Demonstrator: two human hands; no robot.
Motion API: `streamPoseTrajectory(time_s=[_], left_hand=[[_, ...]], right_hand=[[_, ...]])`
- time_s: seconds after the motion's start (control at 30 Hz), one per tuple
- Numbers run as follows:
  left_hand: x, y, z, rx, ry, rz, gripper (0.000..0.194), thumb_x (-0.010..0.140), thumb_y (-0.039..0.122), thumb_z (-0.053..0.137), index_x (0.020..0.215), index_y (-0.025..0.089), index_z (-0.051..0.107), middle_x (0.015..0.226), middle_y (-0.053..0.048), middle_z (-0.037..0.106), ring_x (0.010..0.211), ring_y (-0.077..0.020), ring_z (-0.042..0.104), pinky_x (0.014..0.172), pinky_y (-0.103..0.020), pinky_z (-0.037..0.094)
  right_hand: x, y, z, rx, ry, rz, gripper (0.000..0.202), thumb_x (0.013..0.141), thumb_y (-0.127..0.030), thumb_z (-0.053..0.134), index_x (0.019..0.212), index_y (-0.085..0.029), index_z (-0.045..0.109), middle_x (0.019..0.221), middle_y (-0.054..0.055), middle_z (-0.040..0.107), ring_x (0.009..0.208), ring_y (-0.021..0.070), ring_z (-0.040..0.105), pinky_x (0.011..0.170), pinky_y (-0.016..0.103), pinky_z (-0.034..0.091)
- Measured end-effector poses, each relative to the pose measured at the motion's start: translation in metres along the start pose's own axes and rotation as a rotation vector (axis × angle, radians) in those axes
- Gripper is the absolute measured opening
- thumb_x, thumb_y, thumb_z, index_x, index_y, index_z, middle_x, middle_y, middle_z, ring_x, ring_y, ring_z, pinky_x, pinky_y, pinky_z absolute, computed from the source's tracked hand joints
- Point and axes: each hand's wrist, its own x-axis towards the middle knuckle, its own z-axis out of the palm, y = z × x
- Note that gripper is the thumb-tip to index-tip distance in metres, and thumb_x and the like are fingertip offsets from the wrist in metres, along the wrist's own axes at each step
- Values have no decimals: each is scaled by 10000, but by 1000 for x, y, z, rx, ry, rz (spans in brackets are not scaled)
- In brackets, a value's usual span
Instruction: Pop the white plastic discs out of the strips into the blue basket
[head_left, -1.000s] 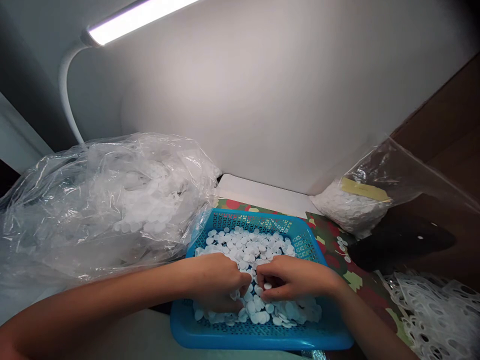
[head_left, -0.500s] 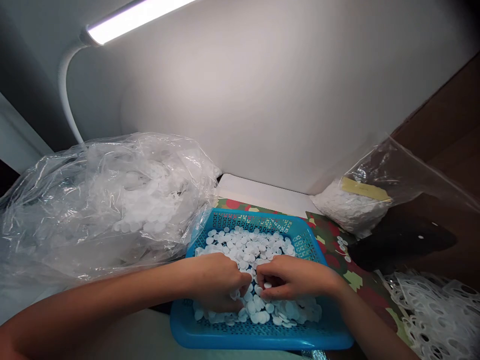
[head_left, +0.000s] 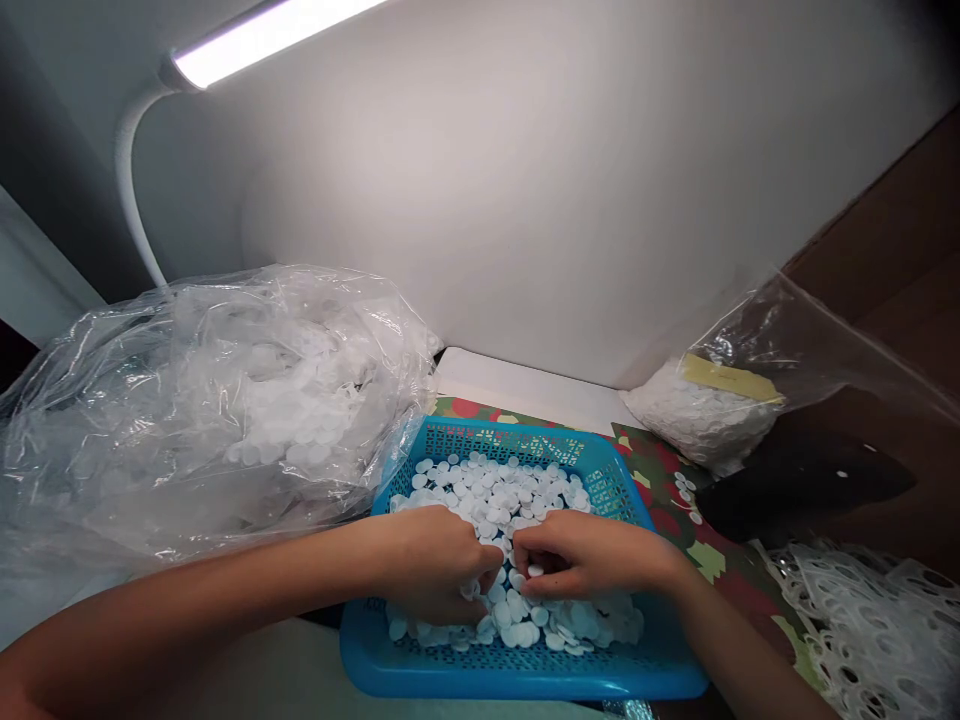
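Many small white discs (head_left: pixel 517 495) lie in a blue plastic basket (head_left: pixel 525 685) with perforated sides. Over the left half of the basket is my left hand (head_left: pixel 435 565), its fingers curled around a few white discs. My right hand (head_left: pixel 577 555) faces it from the right, fingers bent inward, with a white disc between thumb and fingers. A small gap separates the two hands, and discs show beneath it. Both palms are hidden.
A large clear bag of white discs (head_left: pixel 292 400) lies left. Back right stands a smaller bag (head_left: pixel 705 410) with a yellow label. White ring-shaped scraps (head_left: pixel 877 620) are piled at lower right. A lit lamp (head_left: pixel 277 40) hangs above. Several loose discs lie on the patterned cloth (head_left: pixel 660 465).
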Motion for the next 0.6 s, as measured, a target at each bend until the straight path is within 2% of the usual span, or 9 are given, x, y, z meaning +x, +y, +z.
streamPoseTrajectory(time_s=[0.6], left_hand=[[0,1,-1,-3,13,-4,204,758,368,533,908,237,575,574,-12,583,505,-176,550,432,-254,301]], right_hand=[[0,1,0,-2,-2,-1,120,815,-295,508,843,-187,553,635,-41,515,569,88,462,513,195,304]])
